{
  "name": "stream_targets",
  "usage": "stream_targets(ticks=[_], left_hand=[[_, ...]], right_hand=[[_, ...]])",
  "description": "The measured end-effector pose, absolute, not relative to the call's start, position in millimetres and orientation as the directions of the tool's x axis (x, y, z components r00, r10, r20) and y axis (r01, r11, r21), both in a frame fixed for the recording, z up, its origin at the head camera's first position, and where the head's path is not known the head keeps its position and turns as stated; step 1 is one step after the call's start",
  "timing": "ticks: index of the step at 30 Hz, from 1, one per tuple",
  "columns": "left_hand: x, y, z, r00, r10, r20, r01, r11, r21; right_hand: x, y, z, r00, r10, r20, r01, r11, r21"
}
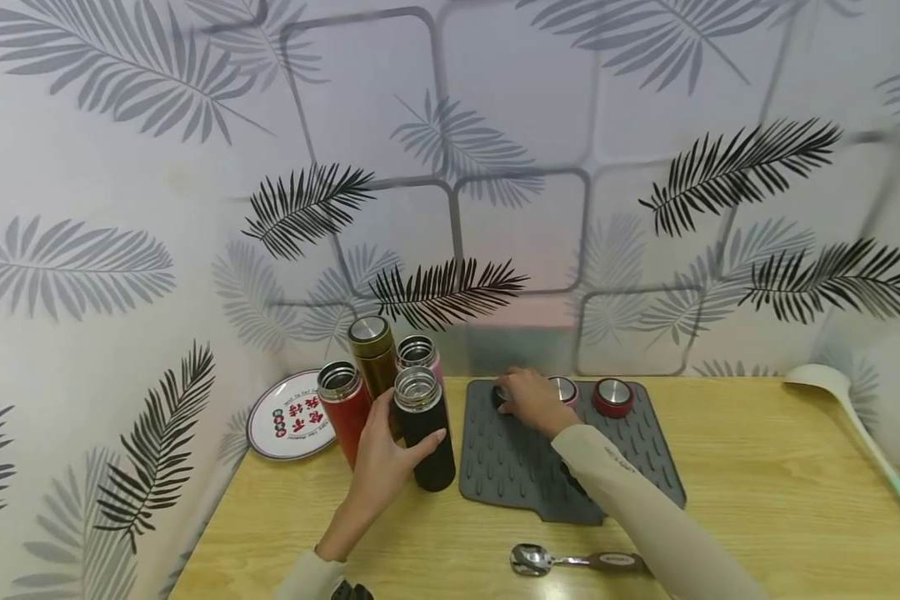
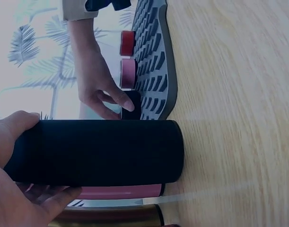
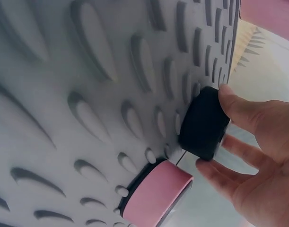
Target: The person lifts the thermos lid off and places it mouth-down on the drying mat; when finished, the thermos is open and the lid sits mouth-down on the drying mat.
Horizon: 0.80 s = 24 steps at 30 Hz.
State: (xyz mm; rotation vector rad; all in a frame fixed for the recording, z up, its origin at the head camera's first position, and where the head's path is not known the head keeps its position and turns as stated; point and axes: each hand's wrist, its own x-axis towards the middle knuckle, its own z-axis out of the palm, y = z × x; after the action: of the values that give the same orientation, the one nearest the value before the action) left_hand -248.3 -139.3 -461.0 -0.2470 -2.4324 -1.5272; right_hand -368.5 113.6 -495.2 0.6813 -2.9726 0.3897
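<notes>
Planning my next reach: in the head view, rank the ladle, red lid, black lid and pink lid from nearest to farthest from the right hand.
1. Black lid: pinched by the right hand.
2. Pink lid: just right of the hand.
3. Red lid: further right, past the pink one.
4. Ladle: far right, off the mat.

Shows near bottle in black, left bottle in red, far bottle in gold, fourth bottle in pink; sets black lid, pink lid and red lid, left to right, against dark grey mat; prints red characters on white plate; spreads grey and black fronds across pale wall, yellow wood grain along table.
</notes>
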Motion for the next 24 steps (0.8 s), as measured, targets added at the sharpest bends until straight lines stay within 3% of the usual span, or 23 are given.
stream_targets(ticks=[6,13,18,24], left_hand=[[-243.9,-139.3,-450.0,-0.958,-0.005,0.288,0.246,0.504,0.828],[-225.5,-142.9,-434.3,-0.911,-0.027,0.412,0.334,0.538,0.774],[-214.3,-151.0,-418.8,-0.849,-0.021,0.528,0.424,0.57,0.704],[-219.6,-161.0,-391.9,-0.732,0.056,0.679,0.568,0.6,0.563]], right_hand=[[-364.7,113.0,-496.6,-0.895,-0.423,0.142,-0.444,0.874,-0.197],[-364.0,115.5,-501.9,-0.877,-0.447,0.176,-0.475,0.859,-0.189],[-364.2,115.2,-501.9,-0.866,-0.47,0.17,-0.495,0.854,-0.163],[-362.7,113.2,-498.8,-0.864,-0.469,0.185,-0.496,0.856,-0.146]])
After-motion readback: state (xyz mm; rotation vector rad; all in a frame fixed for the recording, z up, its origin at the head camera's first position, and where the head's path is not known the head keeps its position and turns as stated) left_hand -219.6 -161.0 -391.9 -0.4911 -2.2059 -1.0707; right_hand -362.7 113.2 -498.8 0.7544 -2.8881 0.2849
